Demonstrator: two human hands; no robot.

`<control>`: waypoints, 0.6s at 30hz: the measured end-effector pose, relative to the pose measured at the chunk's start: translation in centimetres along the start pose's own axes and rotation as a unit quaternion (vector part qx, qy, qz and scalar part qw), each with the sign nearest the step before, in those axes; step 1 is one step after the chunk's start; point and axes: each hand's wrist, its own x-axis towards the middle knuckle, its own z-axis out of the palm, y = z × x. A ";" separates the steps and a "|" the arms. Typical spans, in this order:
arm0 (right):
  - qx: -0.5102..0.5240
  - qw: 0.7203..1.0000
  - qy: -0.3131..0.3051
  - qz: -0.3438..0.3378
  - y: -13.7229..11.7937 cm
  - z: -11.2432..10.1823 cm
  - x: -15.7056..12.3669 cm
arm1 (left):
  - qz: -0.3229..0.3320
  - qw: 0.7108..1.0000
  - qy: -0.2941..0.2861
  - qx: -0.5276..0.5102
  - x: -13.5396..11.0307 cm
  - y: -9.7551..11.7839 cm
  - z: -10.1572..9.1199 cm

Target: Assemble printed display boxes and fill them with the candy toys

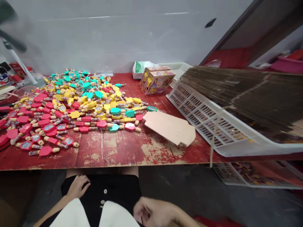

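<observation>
Both of our hands are below the near edge of the red, worn desk (101, 154), over our lap. The left hand (78, 186) rests on our black garment (101, 192), its fingers (82, 180) lightly curled and open, with nothing in them. The right hand (151, 211) is blurred and cut off by the bottom of the view. Its fingers look curled in, but we cannot tell whether they hold anything.

Just beyond that edge, and out of reach of our fingers as they lie, spreads a loose heap of popsicle-shaped candy toys (78, 107), with red, yellow and teal tops. The red ones lie closest to the edge. Further along it sits a flat cardboard blank (169, 127), with printed boxes (157, 80) behind it and a white plastic crate (203, 119) holding a flattened card stack (239, 94) to the right.

We judge it best to work from the heap's outer rim, pinching one toy by its stem so that the tangled pieces do not slide. The blank looks easiest to lift by its free corner, without bending its creases.
</observation>
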 end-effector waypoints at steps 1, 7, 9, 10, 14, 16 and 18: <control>-0.017 0.999 0.041 -0.021 -0.5 -0.7 0.1 | -0.003 1.000 0.001 -0.002 0.0 0.1 0.0; -0.214 0.817 0.467 -0.261 -3.6 -5.5 2.8 | -0.015 1.000 0.009 -0.020 -0.4 0.8 -0.1; -0.214 0.776 0.508 -0.306 -4.3 -7.4 5.0 | -0.017 0.999 0.009 -0.032 -0.5 1.2 -0.4; -0.209 0.768 0.516 -0.317 -4.4 -8.3 6.2 | -0.019 0.999 0.009 -0.040 -0.6 1.5 -0.7; -0.175 0.752 0.541 -0.334 -4.2 -10.8 11.0 | -0.013 0.993 -0.031 -0.116 -0.8 2.8 -1.5; -0.159 0.746 0.551 -0.337 -3.7 -11.4 12.8 | 0.001 0.983 -0.094 -0.157 -0.9 3.5 -1.4; -0.143 0.744 0.558 -0.339 -3.2 -11.7 13.8 | -0.001 0.973 -0.155 -0.173 -0.9 4.0 -0.9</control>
